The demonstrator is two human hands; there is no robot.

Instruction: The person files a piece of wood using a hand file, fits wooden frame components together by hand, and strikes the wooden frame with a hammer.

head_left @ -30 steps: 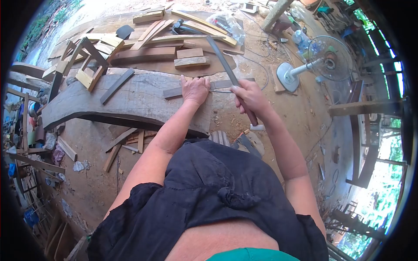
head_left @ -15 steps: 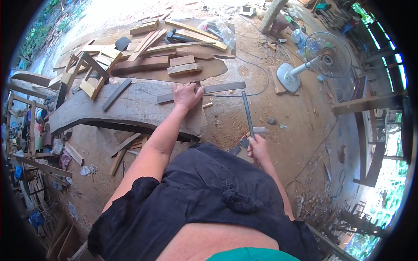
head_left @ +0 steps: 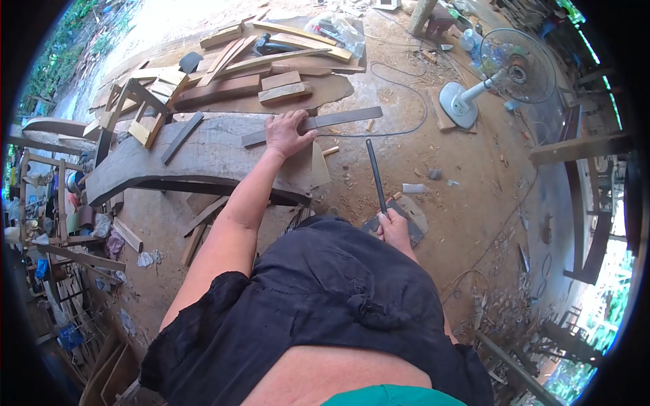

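My left hand grips a flat dark wooden strip, its fingers curled over the top. The strip lies across the right end of a thick, weathered wooden slab and juts out past the slab's edge. My right hand is closed round the lower end of a long, dark, straight rod. The rod points away from me, tilted a little to the left, and its top end is below the strip's free end, apart from it. Another short dark strip lies on the slab.
Beyond the slab are several wooden boards and a hammer-like tool. A standing fan is at the right, with a cable looping over the floor. Wooden frame pieces stand on the slab's left part.
The view has shifted slightly. My right hand and the rod have moved a little left. The strip's free end has swung slightly farther away, with my left hand still on it.
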